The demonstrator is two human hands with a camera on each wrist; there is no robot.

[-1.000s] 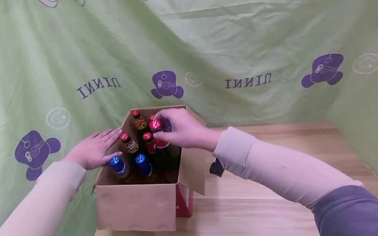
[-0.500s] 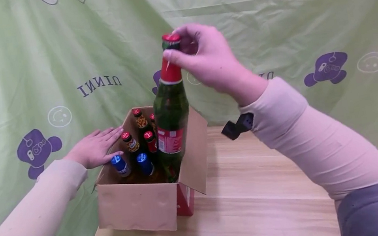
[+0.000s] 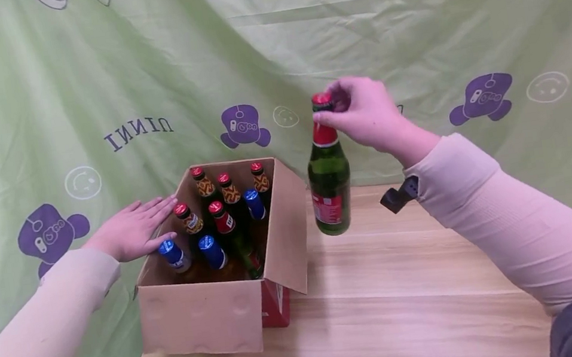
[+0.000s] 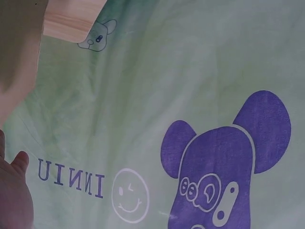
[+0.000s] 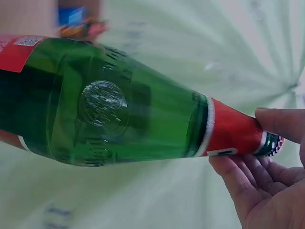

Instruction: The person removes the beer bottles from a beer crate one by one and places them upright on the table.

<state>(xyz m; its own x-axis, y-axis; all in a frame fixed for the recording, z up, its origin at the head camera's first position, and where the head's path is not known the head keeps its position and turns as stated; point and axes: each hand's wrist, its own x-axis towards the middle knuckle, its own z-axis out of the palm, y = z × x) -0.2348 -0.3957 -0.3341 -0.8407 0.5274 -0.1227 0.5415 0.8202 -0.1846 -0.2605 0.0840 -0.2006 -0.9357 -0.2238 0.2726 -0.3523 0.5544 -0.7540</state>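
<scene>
In the head view, my right hand (image 3: 372,116) pinches a green glass beer bottle (image 3: 330,182) by its red-wrapped neck, just under the cap. The bottle hangs nearly upright, right of an open cardboard box (image 3: 201,316). Close up in the right wrist view, thumb and fingers grip the neck of the beer bottle (image 5: 143,119). My left hand (image 3: 127,229) lies with straight fingers along the box's left edge. Several bottles stand inside, some with red caps, such as one bottle (image 3: 223,217), others with blue foil tops, such as another bottle (image 3: 212,251). Only part of the left hand (image 4: 14,195) shows in the left wrist view.
A wooden table (image 3: 401,308) carries the box and extends to its right. One cardboard flap (image 3: 288,238) sticks out on the box's right side. Behind hangs a green printed curtain (image 3: 301,44). A small black device (image 3: 399,195) is at my right wrist.
My right hand has lifted the green beer bottle out of the box and carried it right, beyond the right flap, then somewhat lower. My left hand has stayed at the box's edge.
</scene>
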